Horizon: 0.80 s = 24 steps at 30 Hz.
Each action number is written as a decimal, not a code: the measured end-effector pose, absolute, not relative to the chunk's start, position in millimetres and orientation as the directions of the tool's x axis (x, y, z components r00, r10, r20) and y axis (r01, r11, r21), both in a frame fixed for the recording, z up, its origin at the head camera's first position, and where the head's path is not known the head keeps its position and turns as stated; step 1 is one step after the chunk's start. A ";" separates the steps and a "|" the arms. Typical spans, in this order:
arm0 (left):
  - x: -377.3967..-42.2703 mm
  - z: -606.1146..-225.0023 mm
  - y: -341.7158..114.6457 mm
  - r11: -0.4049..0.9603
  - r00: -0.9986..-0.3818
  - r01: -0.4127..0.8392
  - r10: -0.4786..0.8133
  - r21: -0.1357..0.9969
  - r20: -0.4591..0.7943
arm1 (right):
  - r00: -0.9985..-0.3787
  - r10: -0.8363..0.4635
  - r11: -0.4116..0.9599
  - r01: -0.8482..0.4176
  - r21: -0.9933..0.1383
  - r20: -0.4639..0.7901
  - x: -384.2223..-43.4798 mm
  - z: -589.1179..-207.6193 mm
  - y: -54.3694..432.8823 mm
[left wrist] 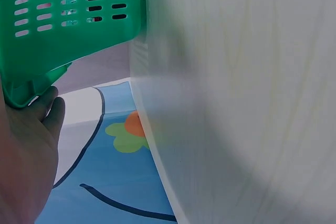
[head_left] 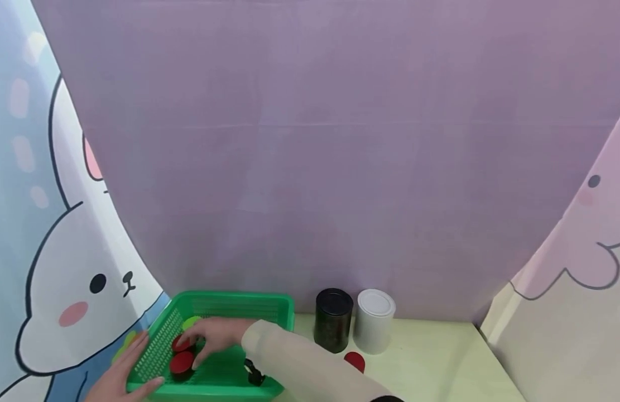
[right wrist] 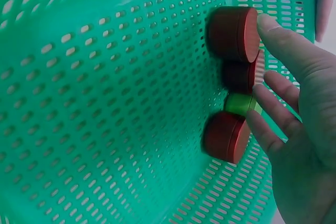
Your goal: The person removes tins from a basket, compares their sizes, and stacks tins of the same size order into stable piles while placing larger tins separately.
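A green basket [head_left: 229,394] with slotted sides stands at the left of the table. In the right wrist view, several round tins lie in it: a red tin [right wrist: 228,34], another red tin [right wrist: 227,136], a darker red one between, and a green tin [right wrist: 239,103]. My right hand [head_left: 216,333] reaches into the basket over them, fingers spread and slightly bent. Its thumb tip lies against the uppermost red tin in the right wrist view. My left hand [head_left: 120,375] rests on the basket's near left corner. Its straight fingers touch the rim from outside in the left wrist view.
A black canister [head_left: 332,321] and a white canister [head_left: 374,322] stand side by side right of the basket. A red round piece [head_left: 354,362] lies before them on the pale table [head_left: 440,357]. A purple curtain [head_left: 315,167] hangs behind.
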<state>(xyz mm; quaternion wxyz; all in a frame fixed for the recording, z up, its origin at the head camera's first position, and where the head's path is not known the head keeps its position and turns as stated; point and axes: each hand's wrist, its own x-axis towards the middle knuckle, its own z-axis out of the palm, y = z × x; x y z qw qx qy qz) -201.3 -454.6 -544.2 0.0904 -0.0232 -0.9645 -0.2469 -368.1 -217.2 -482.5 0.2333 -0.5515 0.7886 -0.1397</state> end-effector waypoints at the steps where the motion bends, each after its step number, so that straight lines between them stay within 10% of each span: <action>1: -201.9 -544.5 -454.8 0.875 -0.984 0.089 0.002 0.475 0.180 | -0.280 -0.934 0.355 -0.796 -0.490 -0.221 -368.4 -483.1 -216.6; 24: -209.2 -540.5 -459.5 0.812 -1.000 0.024 0.008 0.583 0.030 | -0.275 -0.897 0.437 -0.673 -0.597 -0.346 -376.0 -507.8 -224.7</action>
